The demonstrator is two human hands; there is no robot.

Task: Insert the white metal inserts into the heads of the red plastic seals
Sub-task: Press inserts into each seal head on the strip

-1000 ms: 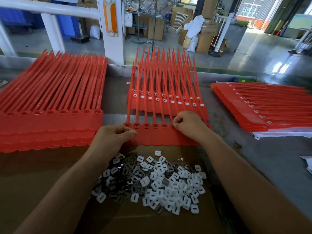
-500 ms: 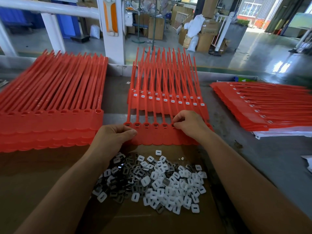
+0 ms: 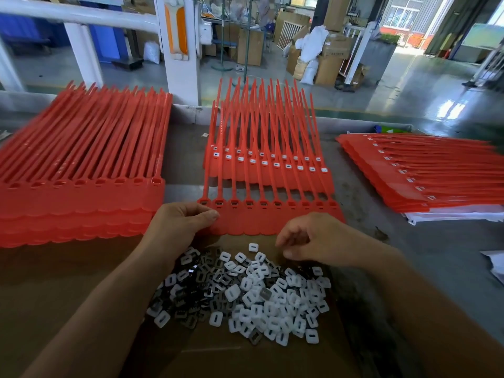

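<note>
While my left hand (image 3: 182, 223) pinches the seal strip (image 3: 272, 222) and my empty right hand (image 3: 309, 241) hovers half-curled, mixed dark inserts (image 3: 185, 298) risk a mispick.

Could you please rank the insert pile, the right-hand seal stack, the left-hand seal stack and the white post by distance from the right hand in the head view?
1. insert pile, just under the right hand
2. right-hand seal stack, to its right
3. left-hand seal stack, far left
4. white post, behind the table
</note>
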